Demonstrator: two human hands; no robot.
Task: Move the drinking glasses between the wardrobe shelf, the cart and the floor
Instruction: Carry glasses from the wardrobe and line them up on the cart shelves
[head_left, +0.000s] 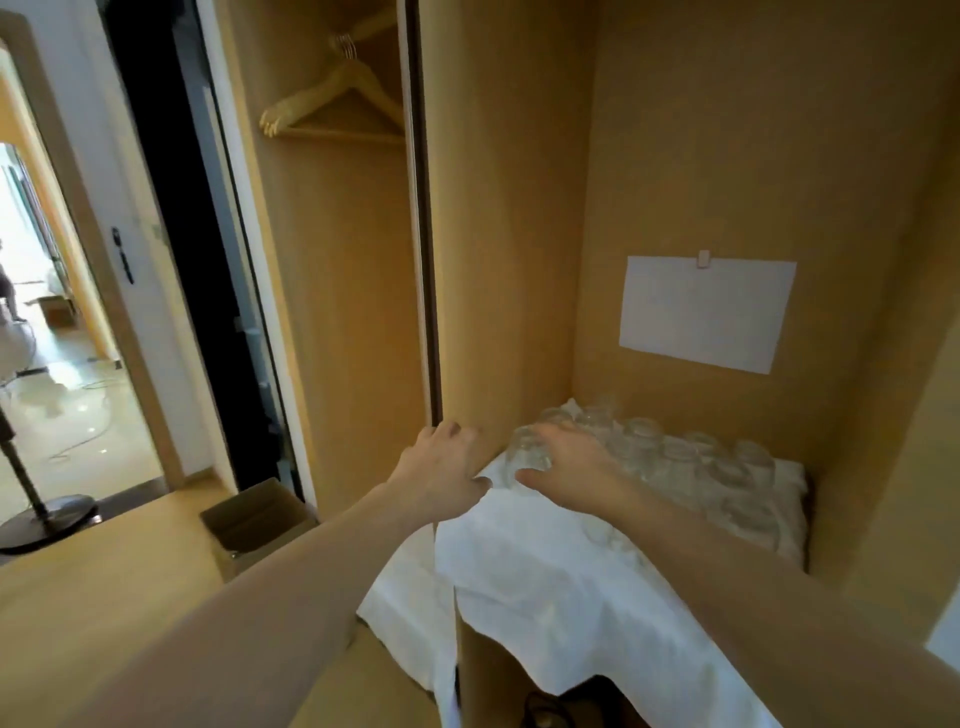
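Clear upturned drinking glasses (675, 467) crowd the white cloth-covered wardrobe shelf (545, 571). The right hand (566, 462) curls round the near-left glass (527, 453); the left hand (441, 467), fingers relaxed, touches the wardrobe's wooden partition (498, 260). Lifting carelessly could topple neighbours or drag the cloth.

No writing can be read anywhere here. The white sheet of paper (706, 313), clipped to the wardrobe's back wall at the right of the frame, looks blank from where I stand; any print on it is too faint to tell. The cardboard box (258, 525) on the floor at lower left shows no label or mark.
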